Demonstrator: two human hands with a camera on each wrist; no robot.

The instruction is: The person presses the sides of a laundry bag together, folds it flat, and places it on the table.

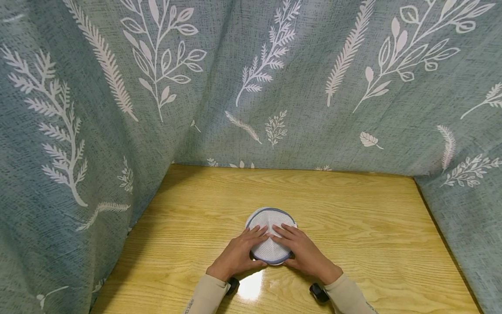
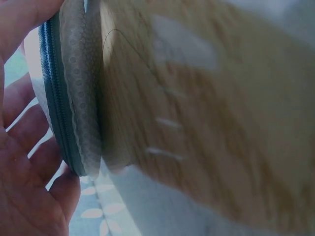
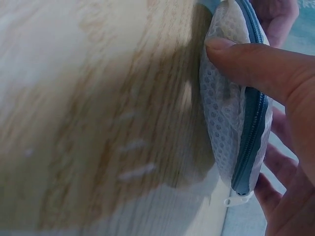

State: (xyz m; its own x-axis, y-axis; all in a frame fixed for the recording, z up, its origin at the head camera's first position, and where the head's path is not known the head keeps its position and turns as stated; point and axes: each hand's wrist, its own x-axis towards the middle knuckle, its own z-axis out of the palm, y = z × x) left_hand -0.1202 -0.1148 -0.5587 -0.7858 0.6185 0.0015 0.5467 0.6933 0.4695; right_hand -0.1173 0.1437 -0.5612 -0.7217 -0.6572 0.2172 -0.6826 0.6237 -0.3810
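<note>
A round white mesh laundry bag (image 1: 272, 252) with a blue-grey zipped rim lies on the wooden table. My left hand (image 1: 241, 252) holds its left side, fingers spread over the top and thumb at the near edge. From the right, my right hand (image 1: 303, 253) holds it likewise; in the right wrist view its thumb (image 3: 246, 61) presses the mesh below the rim while the other fingers are on the upper face. A small white zip pull (image 3: 237, 200) hangs at the rim there. Along the side, the blue zip (image 2: 56, 88) shows in the left wrist view.
The light wooden table (image 1: 353, 209) surrounds the bag. Blue-grey curtains (image 1: 306, 131) with white leaf prints hang behind it and along both sides. Small black devices (image 1: 319, 293) sit at both wrists, by the sleeves. Light glares off the table between the forearms.
</note>
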